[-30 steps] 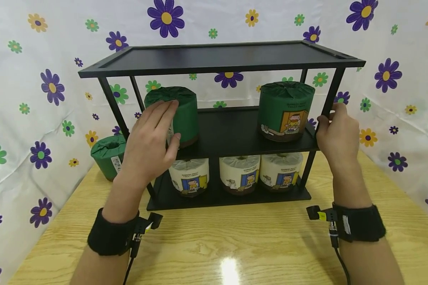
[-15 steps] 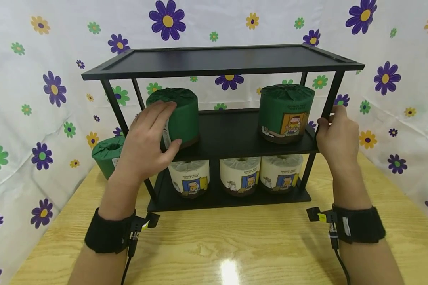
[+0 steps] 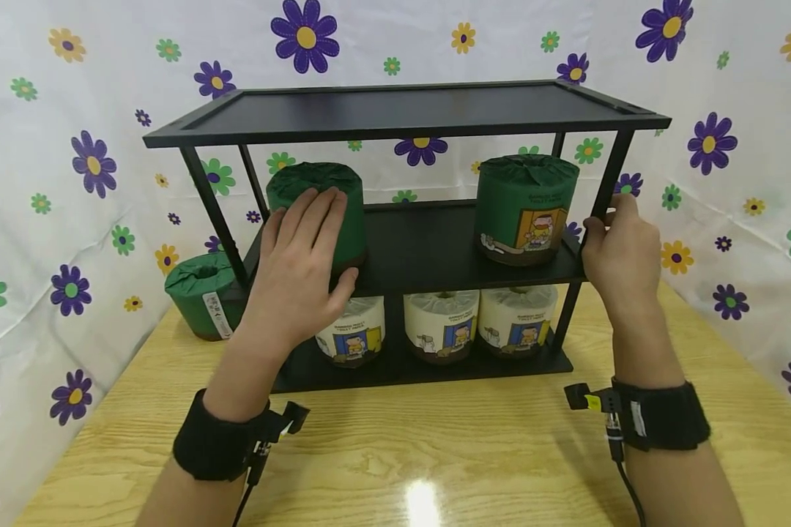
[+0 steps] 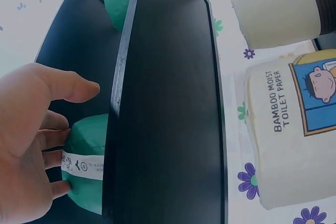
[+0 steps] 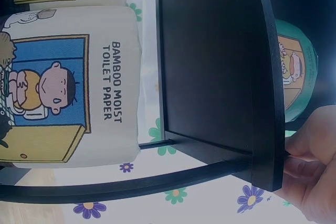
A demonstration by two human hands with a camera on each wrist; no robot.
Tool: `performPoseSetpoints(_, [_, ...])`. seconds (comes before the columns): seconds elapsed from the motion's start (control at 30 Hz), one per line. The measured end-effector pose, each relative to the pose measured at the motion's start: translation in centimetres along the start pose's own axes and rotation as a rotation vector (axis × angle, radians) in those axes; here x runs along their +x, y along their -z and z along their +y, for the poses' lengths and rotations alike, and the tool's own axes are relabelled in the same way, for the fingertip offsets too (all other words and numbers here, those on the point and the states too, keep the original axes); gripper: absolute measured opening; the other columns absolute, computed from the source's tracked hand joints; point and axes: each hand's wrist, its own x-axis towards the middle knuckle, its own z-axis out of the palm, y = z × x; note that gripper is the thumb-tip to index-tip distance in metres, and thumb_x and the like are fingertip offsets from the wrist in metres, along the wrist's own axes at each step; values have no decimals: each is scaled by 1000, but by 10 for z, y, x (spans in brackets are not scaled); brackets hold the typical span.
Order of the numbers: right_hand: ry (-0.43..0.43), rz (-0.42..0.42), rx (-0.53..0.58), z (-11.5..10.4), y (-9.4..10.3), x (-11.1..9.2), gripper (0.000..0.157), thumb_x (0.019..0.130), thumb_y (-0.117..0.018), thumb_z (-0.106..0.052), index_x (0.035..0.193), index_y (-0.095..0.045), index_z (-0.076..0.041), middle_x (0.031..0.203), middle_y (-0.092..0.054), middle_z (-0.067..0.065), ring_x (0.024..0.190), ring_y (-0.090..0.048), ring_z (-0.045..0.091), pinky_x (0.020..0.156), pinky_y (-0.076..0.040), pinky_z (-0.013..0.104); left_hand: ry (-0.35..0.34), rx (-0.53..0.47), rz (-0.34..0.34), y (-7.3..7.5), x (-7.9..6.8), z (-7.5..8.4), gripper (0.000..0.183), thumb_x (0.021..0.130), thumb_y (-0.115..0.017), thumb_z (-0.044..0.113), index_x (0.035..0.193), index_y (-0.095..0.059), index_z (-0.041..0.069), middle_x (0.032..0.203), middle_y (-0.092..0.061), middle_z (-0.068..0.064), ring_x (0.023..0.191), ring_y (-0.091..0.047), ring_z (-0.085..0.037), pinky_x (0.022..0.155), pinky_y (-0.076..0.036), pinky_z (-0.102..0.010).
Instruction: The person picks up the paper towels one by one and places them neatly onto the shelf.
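"What lay nearest?"
"A wooden table [image 3: 369, 454]. Beyond it, the left hand [image 3: 299, 274], fingers extended, touched the left green roll [image 3: 351, 225]; the right hand [image 3: 622, 252] gripped the black rack [image 3: 402, 110] by its right front post."
"And that roll?"
"Upright on the middle shelf [image 3: 422, 245], left end, well apart from the right green roll [image 3: 527, 208]. Behind everything hung a flowered cloth [image 3: 369, 36]."

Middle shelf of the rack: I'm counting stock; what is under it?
Three cream toilet rolls stand there on the bottom shelf. The left hand partly covers the leftmost in the head view; anything directly behind them cannot be seen.
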Motion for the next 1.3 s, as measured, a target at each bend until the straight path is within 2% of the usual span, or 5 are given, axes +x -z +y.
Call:
performPoseSetpoints(0.27, [-7,-1,-10,-1,0,0,41,105,-45,-16,139,-44,5,125,-63,32,109,-62,51,84,-54,60,-3,-78,10,1,1,-3,77,86,-73,24,151,-39,1,157,-38,-17,148,-28,-36,119,-25,-60])
performPoseSetpoints(0.53, [-7,-3,-7,-2,0,0,41,105,-45,-17,139,-44,5,126,-63,32,109,-62,51,85,-54,60,-56,-157,65,4,1,-15,74,86,-71,20,149,-40,-3,151,-45,-20,144,-36,-37,123,-24,-44])
performPoseSetpoints(0.87, [-6,-2,-13,-1,-1,0,39,105,-45,-17,138,-45,5,125,-63,32,107,-63,51,84,-54,60,-33,-273,113,6,0,-27,63,86,-69,16,143,-47,0,144,-52,-19,138,-43,-35,119,-32,-46])
performPoseSetpoints(1.1, [-8,-7,-16,0,-1,0,40,105,-44,-17,139,-44,5,125,-63,32,107,-62,51,84,-54,61,-56,-228,113,6,1,-18,66,85,-71,18,144,-47,2,147,-49,-18,143,-39,-35,121,-22,-58])
performPoseSetpoints(1.3, [-6,1,-13,-2,0,0,40,105,-45,-17,139,-45,5,125,-63,31,107,-63,51,83,-54,60,-84,-137,54,1,2,-5,74,86,-72,22,150,-42,6,157,-40,-14,147,-31,-34,124,-14,-57])
